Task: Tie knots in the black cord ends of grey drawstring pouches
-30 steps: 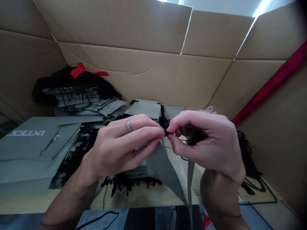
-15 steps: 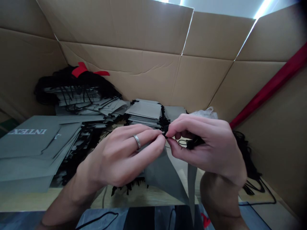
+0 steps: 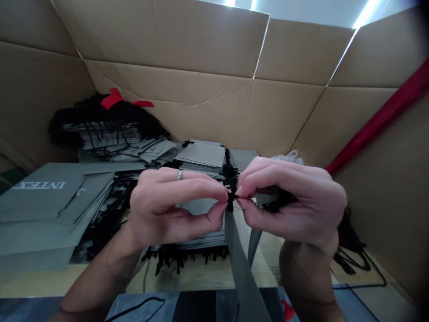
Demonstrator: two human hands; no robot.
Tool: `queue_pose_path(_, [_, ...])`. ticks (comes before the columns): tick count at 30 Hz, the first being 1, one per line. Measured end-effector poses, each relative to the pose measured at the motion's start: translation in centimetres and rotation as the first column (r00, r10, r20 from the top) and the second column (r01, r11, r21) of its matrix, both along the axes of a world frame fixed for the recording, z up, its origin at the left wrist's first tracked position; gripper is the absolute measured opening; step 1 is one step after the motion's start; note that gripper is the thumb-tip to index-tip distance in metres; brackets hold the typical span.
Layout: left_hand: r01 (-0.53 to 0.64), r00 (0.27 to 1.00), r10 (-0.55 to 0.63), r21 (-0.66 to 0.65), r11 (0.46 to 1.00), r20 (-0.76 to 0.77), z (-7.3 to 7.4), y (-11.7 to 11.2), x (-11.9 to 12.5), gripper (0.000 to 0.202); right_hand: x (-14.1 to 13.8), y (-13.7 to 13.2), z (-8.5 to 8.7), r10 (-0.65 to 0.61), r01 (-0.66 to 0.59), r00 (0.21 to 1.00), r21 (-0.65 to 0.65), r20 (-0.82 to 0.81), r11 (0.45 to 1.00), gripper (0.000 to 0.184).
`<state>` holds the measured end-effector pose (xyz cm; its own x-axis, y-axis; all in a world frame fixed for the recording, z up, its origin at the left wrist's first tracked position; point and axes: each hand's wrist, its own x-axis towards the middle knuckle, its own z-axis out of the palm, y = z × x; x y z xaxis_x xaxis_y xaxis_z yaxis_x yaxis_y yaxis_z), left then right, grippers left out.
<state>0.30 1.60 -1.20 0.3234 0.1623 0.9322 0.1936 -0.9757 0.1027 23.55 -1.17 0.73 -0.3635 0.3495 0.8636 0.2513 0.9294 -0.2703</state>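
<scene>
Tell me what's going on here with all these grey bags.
A person holds a grey paper bag up by its top edge, with the left hand and right hand both pinching a black cord there, fingertips almost meeting. More black cord is bunched in the right palm. Stacks of similar bags lie on the table behind, ringed by cardboard walls.

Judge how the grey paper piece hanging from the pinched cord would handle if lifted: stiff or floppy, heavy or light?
Probably light: the grey paper piece hangs from the thin black cord pinched between the left hand and right hand. Likely fairly stiff: its edges hang straight, without drooping. The cord looks limp, so the piece may swing.
</scene>
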Motion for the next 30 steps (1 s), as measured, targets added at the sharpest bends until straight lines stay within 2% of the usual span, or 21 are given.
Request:
queue_pose_path(3, [0.163, 0.985, -0.154, -0.115, 0.980, 0.081, 0.1, 0.7, 0.3, 0.016, -0.4, 0.2, -0.1, 0.031, -0.031, 0.999, 0.014, -0.044, 0.999, 0.023])
queue_pose_path(8, [0.400, 0.914, -0.367, -0.232, 0.887, 0.175, -0.2, 2.0, 0.8, 0.022, -0.4, 0.9, -0.5, 0.095, -0.099, 0.991, -0.030, -0.096, 0.995, 0.023])
queue_pose_path(11, [0.472, 0.880, -0.435, -0.245, 0.847, 0.192, -0.4, 2.4, 0.9, 0.024, -0.3, 1.2, -0.8, 0.134, -0.145, 0.983, -0.082, -0.122, 0.986, 0.024])
queue_pose_path(15, [0.509, 0.860, -0.476, -0.243, 0.826, 0.184, -0.7, 2.6, 0.9, 0.021, -0.2, 1.6, -0.9, 0.183, -0.205, 0.973, -0.164, -0.142, 0.965, 0.023])
queue_pose_path(17, [0.531, 0.847, -0.493, -0.290, 0.796, 0.198, -0.6, 2.6, 0.9, 0.015, -0.3, 1.8, -0.9, 0.169, -0.192, 0.974, -0.153, -0.152, 0.969, 0.025])
queue_pose_path(18, [0.549, 0.836, -0.506, -0.357, 0.756, 0.213, -0.5, 2.5, 0.8, 0.014, -0.3, 1.9, -0.9, 0.147, -0.169, 0.976, -0.129, -0.160, 0.977, 0.026])
queue_pose_path(19, [0.568, 0.819, -0.526, -0.447, 0.691, 0.229, -0.4, 2.5, 0.8, 0.014, -0.3, 2.0, -0.9, 0.124, -0.141, 0.978, -0.095, -0.169, 0.985, 0.027])
queue_pose_path(22, [0.546, 0.764, -0.610, -0.715, 0.437, 0.210, 0.0, 2.4, 0.6, 0.019, -0.3, 2.1, -0.8, 0.090, -0.087, 0.977, 0.028, -0.191, 0.996, 0.029])
queue_pose_path(23, [0.507, 0.762, -0.622, -0.763, 0.402, 0.179, 0.1, 2.4, 0.6, 0.020, -0.2, 2.0, -0.8, 0.092, -0.081, 0.978, 0.066, -0.187, 0.995, 0.029])
queue_pose_path(24, [0.467, 0.779, -0.610, -0.783, 0.412, 0.144, 0.2, 2.3, 0.6, 0.020, -0.1, 1.9, -0.7, 0.090, -0.075, 0.980, 0.091, -0.175, 0.993, 0.029])
queue_pose_path(25, [0.432, 0.810, -0.575, -0.778, 0.457, 0.112, 0.3, 2.2, 0.6, 0.020, 0.1, 1.7, -0.7, 0.076, -0.061, 0.985, 0.096, -0.157, 0.994, 0.029])
queue_pose_path(28, [0.323, 0.912, -0.409, -0.658, 0.680, 0.025, 0.4, 1.7, 0.4, 0.011, 1.0, 1.5, -0.4, 0.052, -0.052, 0.995, 0.003, -0.081, 0.999, 0.042])
queue_pose_path(30, [0.240, 0.942, -0.330, -0.559, 0.794, -0.063, 0.5, 1.3, 0.1, 0.009, 1.5, 1.8, -0.2, 0.115, -0.114, 0.993, -0.074, 0.012, 0.991, 0.054])
